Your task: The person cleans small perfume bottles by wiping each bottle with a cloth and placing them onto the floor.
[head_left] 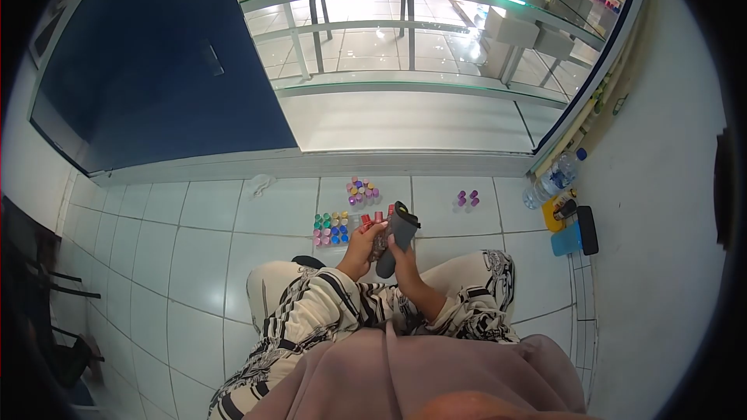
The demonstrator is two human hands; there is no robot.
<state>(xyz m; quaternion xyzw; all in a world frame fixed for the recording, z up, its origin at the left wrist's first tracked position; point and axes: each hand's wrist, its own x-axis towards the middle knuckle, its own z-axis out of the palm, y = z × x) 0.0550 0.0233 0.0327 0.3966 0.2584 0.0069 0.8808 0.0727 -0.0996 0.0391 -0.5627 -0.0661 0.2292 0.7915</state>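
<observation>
My left hand (359,250) is closed around a small clear-and-brown item (380,246) whose kind I cannot make out. Beside it, my right hand (406,264) grips a dark grey object with a black upper end (402,227), held upright; its exact kind is unclear. Red-capped small bottles (378,217) show just behind my fingers, partly hidden. To the left of my hands stand small bottles with green, pink, blue and yellow caps (331,229) in rows. Farther off is a cluster with pink, purple and yellow caps (363,190).
Several purple-capped bottles (468,199) stand on the floor tiles (447,222) to the right. By the right wall are a water bottle (554,179), a yellow item (554,214) and a blue container (566,242). Ahead is a glass display case (412,126) with a blue door (167,70). Crumpled clear plastic (262,183) lies left.
</observation>
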